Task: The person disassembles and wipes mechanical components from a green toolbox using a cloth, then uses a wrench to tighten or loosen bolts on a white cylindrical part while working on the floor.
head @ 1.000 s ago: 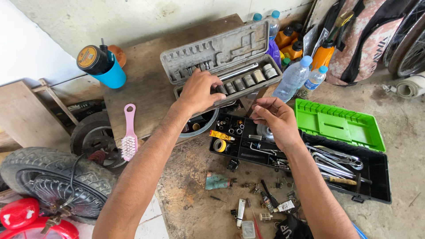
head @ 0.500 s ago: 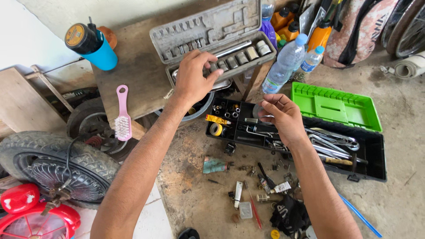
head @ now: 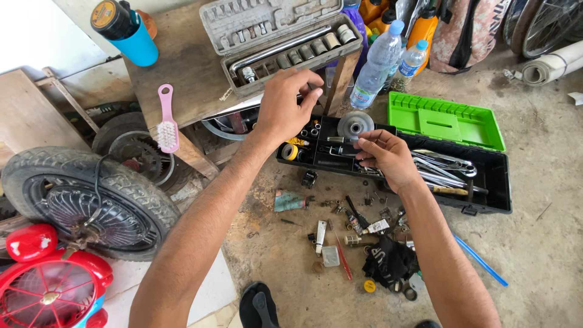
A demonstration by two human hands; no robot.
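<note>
Both hands over toolbox (head: pixel 486 176), arms extended.
L hand (head: pixel 285 109) curled, grip contents n/a to tell, near socket case (head: pixel 267 30); R hand (head: pixel 385 158) pinches grey disc (head: pixel 355 126).

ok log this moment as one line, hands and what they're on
left hand: reaching at grey socket set case | right hand: holds round metal disc over black toolbox | setting: concrete floor
</note>
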